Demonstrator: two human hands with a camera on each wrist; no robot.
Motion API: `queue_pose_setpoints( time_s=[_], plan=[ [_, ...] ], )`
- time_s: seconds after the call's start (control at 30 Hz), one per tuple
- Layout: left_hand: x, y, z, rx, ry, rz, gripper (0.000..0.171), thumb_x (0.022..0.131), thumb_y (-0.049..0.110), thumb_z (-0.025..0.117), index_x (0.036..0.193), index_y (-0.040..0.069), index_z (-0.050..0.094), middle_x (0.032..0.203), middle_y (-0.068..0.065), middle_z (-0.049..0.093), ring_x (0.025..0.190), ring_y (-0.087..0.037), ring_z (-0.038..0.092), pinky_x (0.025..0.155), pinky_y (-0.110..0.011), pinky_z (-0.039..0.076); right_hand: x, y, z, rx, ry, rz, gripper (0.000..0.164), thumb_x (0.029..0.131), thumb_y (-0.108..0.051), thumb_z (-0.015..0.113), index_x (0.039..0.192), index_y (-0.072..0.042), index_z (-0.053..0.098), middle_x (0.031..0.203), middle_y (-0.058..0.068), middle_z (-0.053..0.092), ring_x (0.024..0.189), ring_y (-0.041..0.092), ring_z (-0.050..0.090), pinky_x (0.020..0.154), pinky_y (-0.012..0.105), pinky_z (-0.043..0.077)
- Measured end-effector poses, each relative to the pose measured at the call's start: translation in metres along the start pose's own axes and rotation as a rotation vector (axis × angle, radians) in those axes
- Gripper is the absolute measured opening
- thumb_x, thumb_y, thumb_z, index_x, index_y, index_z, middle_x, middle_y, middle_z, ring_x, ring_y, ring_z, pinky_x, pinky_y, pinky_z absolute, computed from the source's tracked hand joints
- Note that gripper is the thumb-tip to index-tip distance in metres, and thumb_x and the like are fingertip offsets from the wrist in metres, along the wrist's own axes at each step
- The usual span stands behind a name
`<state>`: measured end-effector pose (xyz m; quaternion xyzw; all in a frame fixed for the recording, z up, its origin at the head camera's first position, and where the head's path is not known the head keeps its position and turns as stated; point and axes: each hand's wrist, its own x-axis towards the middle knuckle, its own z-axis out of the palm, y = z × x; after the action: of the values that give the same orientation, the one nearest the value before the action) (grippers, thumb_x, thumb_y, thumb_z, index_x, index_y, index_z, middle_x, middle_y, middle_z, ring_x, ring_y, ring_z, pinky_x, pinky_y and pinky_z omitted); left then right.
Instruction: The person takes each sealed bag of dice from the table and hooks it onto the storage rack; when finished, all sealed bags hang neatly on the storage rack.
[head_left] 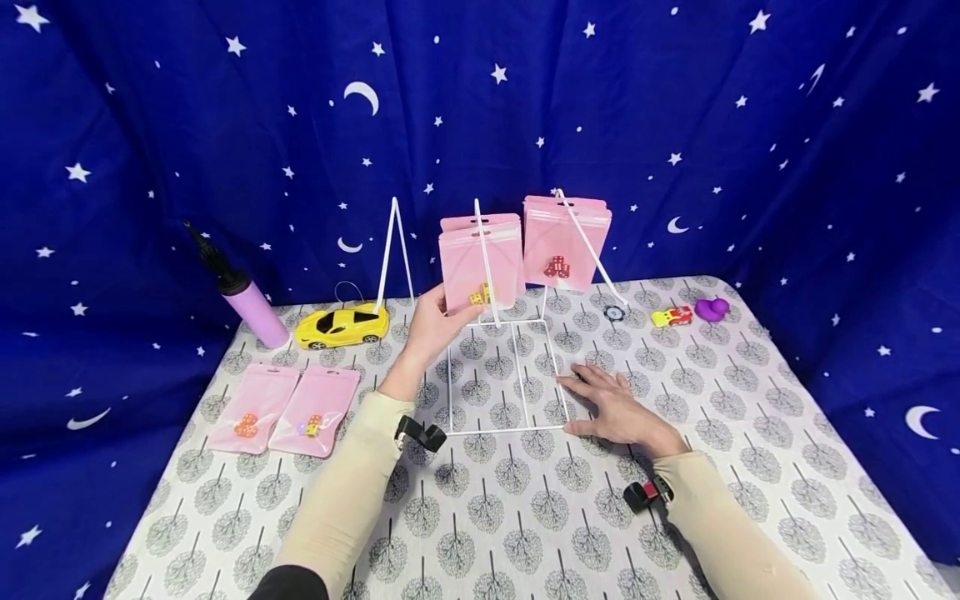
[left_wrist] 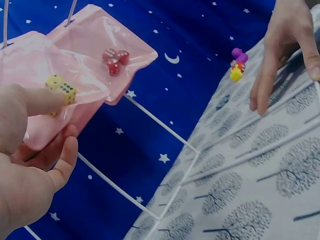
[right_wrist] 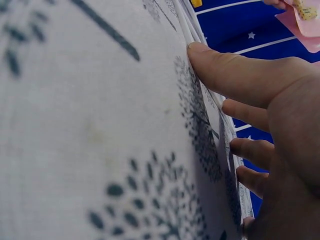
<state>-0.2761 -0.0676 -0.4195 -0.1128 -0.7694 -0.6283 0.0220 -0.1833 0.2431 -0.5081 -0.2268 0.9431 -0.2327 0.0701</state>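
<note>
My left hand (head_left: 435, 329) pinches the lower edge of a pink zip bag with yellow dice (head_left: 480, 258), thumb in front and fingers behind. That bag hangs on the middle arm of a white wire rack (head_left: 506, 431), in front of another pink bag. On the rack's right arm hang pink bags with red dice (head_left: 567, 237); the left arm carries none. My right hand (head_left: 611, 408) lies with spread fingers at the right side of the rack's base, its thumb by the front corner. In the left wrist view the yellow dice (left_wrist: 67, 92) show beside my thumb.
Two pink bags (head_left: 251, 408) with dice lie flat at the left. Behind them stand a yellow toy car (head_left: 342, 326) and a purple hand pump (head_left: 258, 317). Toward the back right are a small round dial (head_left: 614, 313), a red-and-yellow toy (head_left: 672, 317) and a purple duck (head_left: 711, 310).
</note>
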Motion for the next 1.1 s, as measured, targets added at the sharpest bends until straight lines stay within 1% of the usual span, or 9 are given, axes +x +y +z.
queue_pose_setpoints(
  time_s=[0.07,0.27,0.43,0.53,0.7,0.83,0.97,1.1],
  plan=[
    [-0.001,-0.004,0.000,0.003,-0.010,-0.009,0.045,0.082,0.022,0.079,0.122,0.007,0.064,0.114,-0.011,0.070,0.100,-0.024,0.067,0.086,-0.032,0.058,0.000,0.000,0.000,0.000,-0.001,0.003,0.082,0.081,-0.048,0.073,0.149,-0.017,0.041,0.159,0.023,0.020,0.146,0.047,0.013,0.109,0.077,-0.001],
    [-0.008,-0.016,0.000,0.046,-0.012,-0.032,0.030,0.084,0.014,0.077,0.110,0.005,0.066,0.105,-0.012,0.072,0.096,-0.022,0.067,0.087,-0.029,0.057,-0.002,0.001,0.001,0.002,0.002,0.001,0.082,0.081,-0.050,0.073,0.148,-0.017,0.042,0.159,0.023,0.021,0.146,0.046,0.013,0.109,0.077,-0.001],
    [-0.014,-0.021,-0.003,0.055,-0.018,-0.040,0.025,0.084,0.013,0.076,0.106,0.005,0.067,0.100,-0.010,0.072,0.090,-0.020,0.067,0.082,-0.029,0.057,-0.003,0.003,0.002,0.005,0.010,-0.002,0.082,0.081,-0.050,0.073,0.148,-0.016,0.042,0.159,0.023,0.022,0.146,0.046,0.013,0.109,0.077,-0.001],
    [-0.021,-0.023,-0.006,0.054,-0.030,-0.053,0.023,0.084,0.011,0.075,0.104,0.005,0.067,0.102,-0.010,0.072,0.091,-0.018,0.067,0.083,-0.028,0.057,-0.002,0.003,0.002,0.006,0.020,-0.009,0.082,0.080,-0.050,0.073,0.148,-0.015,0.042,0.158,0.024,0.023,0.145,0.047,0.014,0.108,0.078,-0.001],
    [-0.031,-0.029,-0.013,0.066,-0.069,-0.023,0.025,0.085,0.007,0.074,0.107,-0.002,0.065,0.104,-0.014,0.071,0.094,-0.021,0.067,0.088,-0.029,0.056,-0.002,0.002,0.001,0.001,0.028,-0.015,0.082,0.080,-0.050,0.074,0.148,-0.015,0.043,0.158,0.024,0.023,0.145,0.048,0.016,0.107,0.079,0.000],
    [-0.040,-0.033,-0.018,0.120,-0.067,0.006,0.023,0.085,0.010,0.074,0.104,0.001,0.066,0.100,-0.011,0.072,0.092,-0.021,0.066,0.087,-0.031,0.057,-0.001,0.002,0.001,0.004,0.014,-0.011,0.082,0.081,-0.050,0.073,0.149,-0.016,0.041,0.159,0.023,0.021,0.146,0.046,0.014,0.109,0.077,-0.002],
    [-0.048,-0.036,-0.024,0.176,-0.055,-0.005,0.023,0.084,0.015,0.075,0.104,0.005,0.067,0.099,-0.006,0.071,0.092,-0.018,0.065,0.087,-0.031,0.056,-0.001,0.001,0.000,0.011,0.008,-0.008,0.082,0.081,-0.050,0.073,0.149,-0.016,0.041,0.159,0.023,0.021,0.146,0.046,0.013,0.109,0.077,-0.003],
    [-0.056,-0.037,-0.031,0.186,-0.052,-0.009,0.024,0.084,0.013,0.075,0.105,0.004,0.067,0.100,-0.007,0.071,0.092,-0.019,0.065,0.086,-0.031,0.056,-0.001,0.002,0.001,0.012,0.004,-0.007,0.082,0.080,-0.050,0.073,0.149,-0.017,0.041,0.159,0.023,0.020,0.146,0.046,0.013,0.109,0.076,-0.003]
  ],
)
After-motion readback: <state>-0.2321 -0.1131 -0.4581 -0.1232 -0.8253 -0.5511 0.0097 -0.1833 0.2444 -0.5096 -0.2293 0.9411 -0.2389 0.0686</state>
